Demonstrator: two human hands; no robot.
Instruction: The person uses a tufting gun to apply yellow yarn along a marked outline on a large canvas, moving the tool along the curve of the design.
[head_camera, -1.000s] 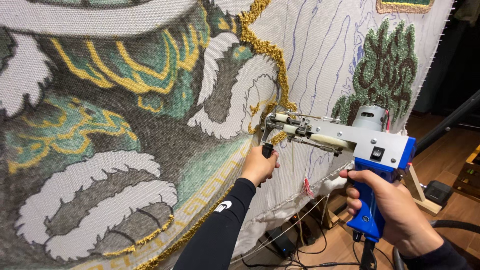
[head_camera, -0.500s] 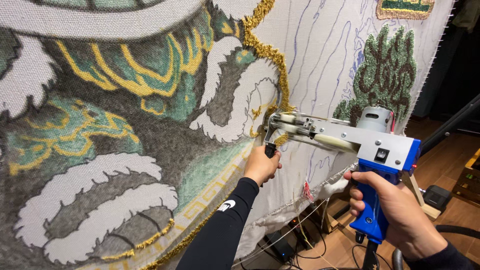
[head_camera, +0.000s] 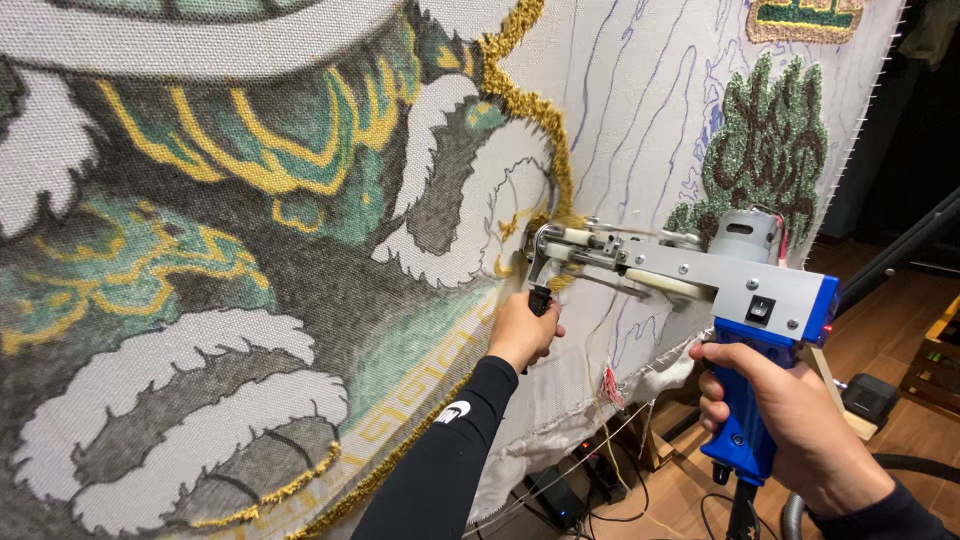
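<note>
Tufting gun (head_camera: 690, 275), blue-handled with grey metal body and a motor on top, is held against a large stretched backing cloth (head_camera: 640, 120). The right hand (head_camera: 790, 420) is wrapped tight round the blue rear grip; the left hand (head_camera: 522, 330) is closed on the small black front handle just under the needle end. The needle end is pressed to the cloth at the gold yarn outline (head_camera: 530, 110), where that curved line runs down beside a white patch.

Progress, judged from the cloth: the left and middle parts are largely filled, with dark grey ground, green and yellow bands, white cloud-like shapes (head_camera: 180, 350), and a pale green border band with gold edging along the bottom. A green tree shape (head_camera: 770, 150) is tufted further right, and a small green-and-gold block sits at the top right corner. Between the gold outline and the tree the cloth is bare, marked only with blue drawn lines (head_camera: 640, 90); that area appears untufted. The gold outline looks unfinished at its lower end, near the needle.

Cables and a power strip (head_camera: 560, 495) lie on the wooden floor below the frame.
</note>
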